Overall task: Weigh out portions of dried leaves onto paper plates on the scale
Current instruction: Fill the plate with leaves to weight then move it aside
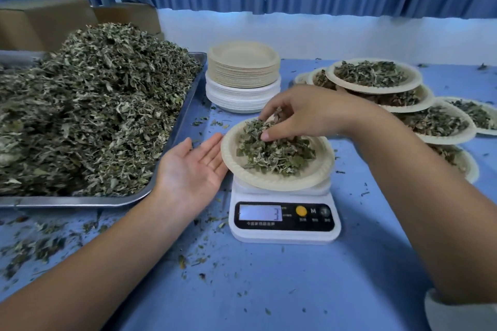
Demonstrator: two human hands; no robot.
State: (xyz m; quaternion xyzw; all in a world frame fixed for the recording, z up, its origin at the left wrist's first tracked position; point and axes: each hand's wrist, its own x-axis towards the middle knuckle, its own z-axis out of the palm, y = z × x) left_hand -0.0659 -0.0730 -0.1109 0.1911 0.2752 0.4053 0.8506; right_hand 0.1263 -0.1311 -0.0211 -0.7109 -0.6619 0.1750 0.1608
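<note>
A metal tray point(185, 110) on the table point(269, 290) holds a high heap of dried leaves point(94, 105). Just right of it the left hand point(192, 166) lies palm up, fingers straight and holding nothing, fingertips at the rim of the paper plate point(269, 181) on the scale point(285, 235). Over that plate's leaf pile point(277, 154) the right hand point(309, 113) has its fingers point(269, 111) pinched on a few leaves. Filled plates point(415, 72) overlap farther right.

Paper plate point(271, 177) sits tilted on the white scale point(285, 223), heaped with dried green leaves point(274, 153); the display shows a 3.
</note>
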